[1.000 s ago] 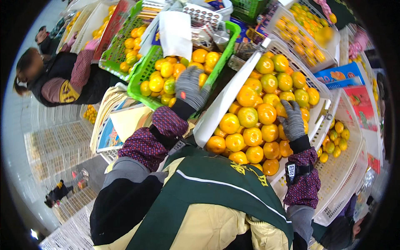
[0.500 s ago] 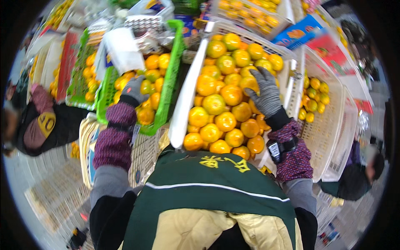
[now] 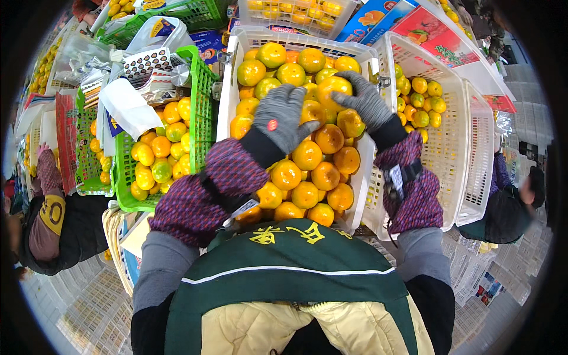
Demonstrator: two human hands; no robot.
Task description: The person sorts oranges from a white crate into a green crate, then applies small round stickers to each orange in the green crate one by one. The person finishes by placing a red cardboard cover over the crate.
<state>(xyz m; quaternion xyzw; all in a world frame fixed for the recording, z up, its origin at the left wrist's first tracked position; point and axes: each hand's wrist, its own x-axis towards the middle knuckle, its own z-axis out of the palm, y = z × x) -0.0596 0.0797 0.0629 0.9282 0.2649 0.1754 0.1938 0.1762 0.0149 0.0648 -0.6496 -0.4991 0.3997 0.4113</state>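
In front of me stands a white plastic crate point(image 3: 362, 177) full of orange and yellow-green mandarins. My right hand point(image 3: 370, 106), in a grey knit glove, grips a mandarin point(image 3: 332, 93) at the crate's right side, its thumb and fingers on the fruit's right edge. My left hand point(image 3: 281, 118), gloved alike, lies over the mandarins left of it. Its fingers stretch forward and its thumb points right, beside another mandarin point(image 3: 312, 112). The left palm hides the fruit beneath it.
At left a green crate point(image 3: 204, 100) holds mandarins, with white paper point(image 3: 127, 106) over its far part. A white crate point(image 3: 447, 171) with smaller fruit stands at right, a red carton point(image 3: 435, 38) behind it. A co-worker's sleeve point(image 3: 50, 171) shows far left.
My left hand has come from the green crate over to the white crate. The right hand has closed on a mandarin. The view has shifted, and the crates appear further left.
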